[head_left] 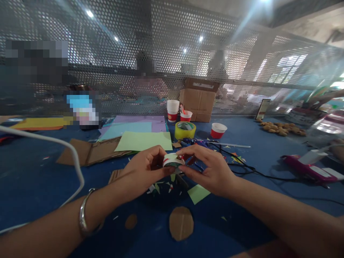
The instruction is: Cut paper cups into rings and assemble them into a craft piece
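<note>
Between both hands, above the blue table, is a small white paper cup (pixel 174 157) with some red and green on it. My left hand (pixel 146 166) grips its left side, with the thumb along the bottom edge. On the right side, the fingers and thumb of my right hand (pixel 211 168) close on it. My fingers cover part of the cup. Below the hands lie paper scraps (pixel 157 188) and a light green paper square (pixel 199 194). Nearer to me are a round cardboard disc (pixel 181 223) and a smaller brown disc (pixel 131 221).
Green paper sheets (pixel 145 141) and folded cardboard (pixel 88 152) lie at left. Yellow tape (pixel 185 130), stacked cups (pixel 173 110), a red-white cup (pixel 218 130) and a cardboard box (pixel 199 100) stand behind. A white cable (pixel 76 161) crosses left; a purple power strip (pixel 309 168) lies right.
</note>
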